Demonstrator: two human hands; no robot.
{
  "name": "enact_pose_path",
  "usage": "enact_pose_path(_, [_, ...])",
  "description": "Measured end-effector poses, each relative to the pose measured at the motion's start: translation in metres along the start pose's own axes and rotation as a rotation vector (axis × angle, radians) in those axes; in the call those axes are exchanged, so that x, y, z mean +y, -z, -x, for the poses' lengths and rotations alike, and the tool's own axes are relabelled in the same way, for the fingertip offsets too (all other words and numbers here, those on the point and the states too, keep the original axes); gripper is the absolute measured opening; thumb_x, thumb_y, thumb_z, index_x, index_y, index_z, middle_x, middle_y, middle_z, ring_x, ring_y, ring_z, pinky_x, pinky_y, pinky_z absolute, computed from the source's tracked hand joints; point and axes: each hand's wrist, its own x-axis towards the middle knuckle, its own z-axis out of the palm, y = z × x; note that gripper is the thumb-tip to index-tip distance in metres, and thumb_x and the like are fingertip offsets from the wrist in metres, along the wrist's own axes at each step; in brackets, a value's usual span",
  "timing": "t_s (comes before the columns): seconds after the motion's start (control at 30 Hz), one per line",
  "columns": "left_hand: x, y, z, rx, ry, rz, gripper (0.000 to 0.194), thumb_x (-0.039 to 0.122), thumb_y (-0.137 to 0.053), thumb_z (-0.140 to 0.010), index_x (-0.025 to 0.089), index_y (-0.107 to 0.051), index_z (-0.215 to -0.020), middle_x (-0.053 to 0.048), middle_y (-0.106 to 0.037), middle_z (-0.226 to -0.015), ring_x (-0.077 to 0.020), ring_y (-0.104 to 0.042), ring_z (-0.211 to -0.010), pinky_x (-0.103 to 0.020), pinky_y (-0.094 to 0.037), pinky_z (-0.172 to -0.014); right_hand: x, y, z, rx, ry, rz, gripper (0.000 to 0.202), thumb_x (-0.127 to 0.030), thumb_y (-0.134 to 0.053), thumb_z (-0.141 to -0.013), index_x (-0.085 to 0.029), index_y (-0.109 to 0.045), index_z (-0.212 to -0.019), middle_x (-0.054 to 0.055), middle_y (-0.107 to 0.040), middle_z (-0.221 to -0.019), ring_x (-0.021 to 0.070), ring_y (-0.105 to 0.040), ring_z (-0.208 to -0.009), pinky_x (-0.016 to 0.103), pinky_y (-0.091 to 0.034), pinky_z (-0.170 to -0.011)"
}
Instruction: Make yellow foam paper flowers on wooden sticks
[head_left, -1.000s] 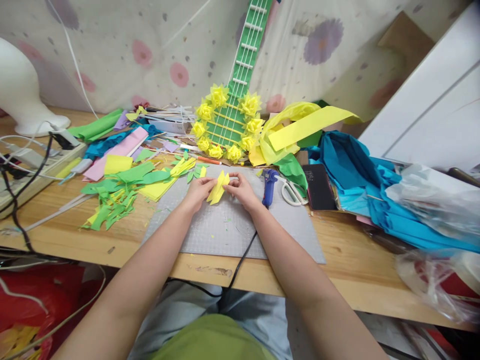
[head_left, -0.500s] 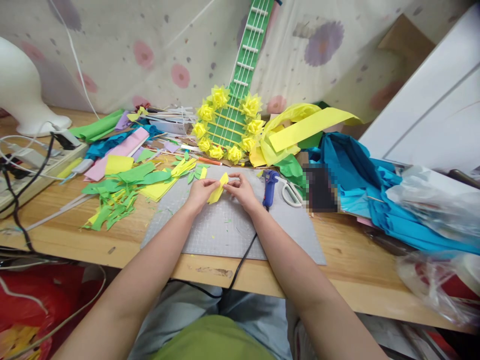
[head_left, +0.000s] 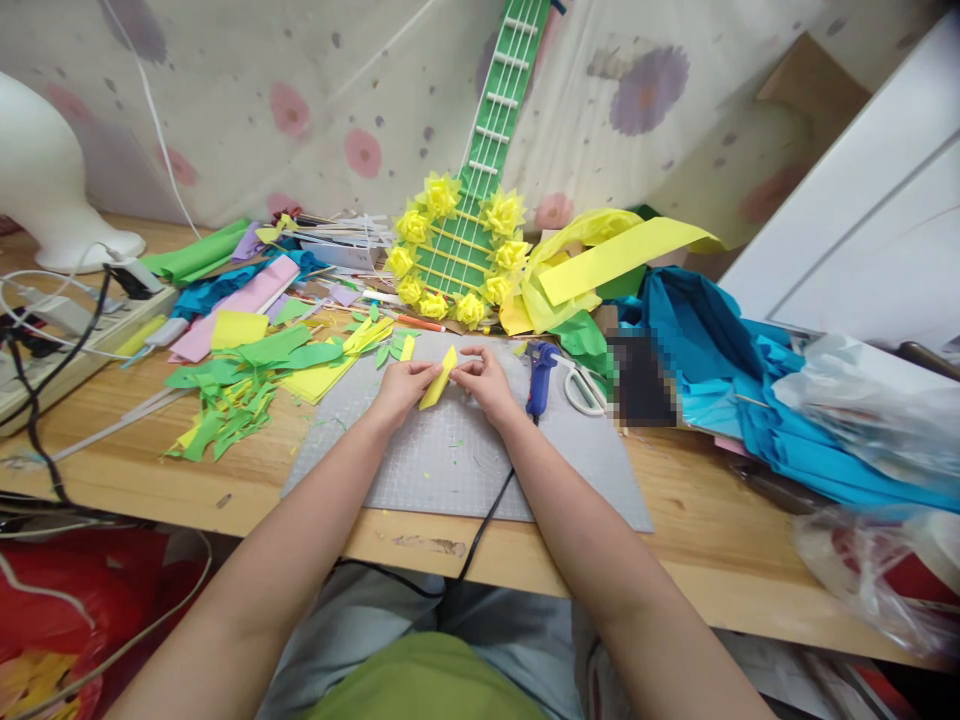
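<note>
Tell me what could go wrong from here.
The yellow paper pinched in the left hand might crease or tear. The black cord, passing under the right forearm and over the edge of the table, could snag and drag the glue gun. If the gun is hot, which I can't tell, the nearby right hand might get burned.

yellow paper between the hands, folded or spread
Folded, it appears: the yellow paper shows as a narrow, slanted strip between the left hand and right hand. Cannot tell how many layers.

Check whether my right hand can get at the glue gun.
Probably yes: the glue gun lies just right of your right hand with nothing visible between them, though that hand is at the held yellow paper.
</note>
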Motion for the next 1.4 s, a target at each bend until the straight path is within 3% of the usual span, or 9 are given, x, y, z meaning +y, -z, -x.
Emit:
enact_pose_path(0.47, [-0.0019, 0.0007, -0.0009, -0.031, 0.000, 0.013, 0.039, 0.038, -0.075, -0.051, 0.010, -0.069, -0.077, -0.007, -0.068, -0.067, -0.0119, -0.058, -0.057, -0.022, -0.042, -0.055, -0.0013, -0.0016, 0.0005, 0.017, 0.001, -0.005, 0.042, -0.028, -0.064, -0.056, -0.021, -0.040, -0.090, -0.008, -0.056, -0.057, 0.0104, -0.054, -0.053, 0.021, -0.036, -0.049])
enact_pose_path(0.73, [0.0026, -0.0020, 0.0018, 0.020, 0.002, 0.010, 0.034, 0.034, -0.073, -0.054, 0.011, -0.068, -0.077, -0.007, -0.068, -0.066, -0.0149, -0.061, -0.061, -0.024, -0.044, -0.059, 0.0008, 0.0008, -0.0017, 0.056, -0.001, -0.035, 0.042, -0.034, -0.066, -0.057, -0.021, -0.042, -0.089, -0.007, -0.055, -0.063, 0.0080, -0.050, -0.052, 0.020, -0.035, -0.047])
enact_pose_path(0.97, [-0.0031, -0.0008, -0.0019, 0.043, -0.134, -0.237, 0.026, 0.035, -0.070, -0.057, 0.013, -0.070, -0.071, -0.006, -0.068, -0.068, -0.0157, -0.060, -0.062, -0.026, -0.045, -0.062, -0.0020, 0.0013, -0.0036, 0.046, -0.023, -0.148, 0.040, -0.036, -0.066, -0.060, -0.021, -0.044, -0.090, -0.004, -0.056, -0.068, 0.0081, -0.052, -0.055, 0.022, -0.041, -0.052])
enact_pose_path(1.2, [0.0011, -0.0059, 0.0033, -0.103, -0.031, -0.088, 0.027, 0.035, -0.066, -0.065, 0.013, -0.066, -0.080, -0.006, -0.068, -0.073, -0.0150, -0.063, -0.062, -0.025, -0.049, -0.056, -0.0019, 0.0012, -0.0016, 0.044, 0.002, -0.163, 0.037, -0.028, -0.065, -0.059, -0.022, -0.044, -0.089, -0.006, -0.052, -0.067, 0.0078, -0.052, -0.056, 0.025, -0.046, -0.059])
enact_pose_path(1.4, [0.0022, -0.0072, 0.0054, -0.194, 0.002, -0.129, 0.030, 0.039, -0.062, -0.070, 0.011, -0.065, -0.081, -0.009, -0.067, -0.075, -0.0104, -0.057, -0.048, -0.025, -0.047, -0.048, -0.0028, 0.0014, -0.0021, 0.061, 0.051, -0.137, 0.038, -0.029, -0.063, -0.060, -0.022, -0.042, -0.090, -0.006, -0.053, -0.069, 0.0073, -0.050, -0.055, 0.025, -0.045, -0.059])
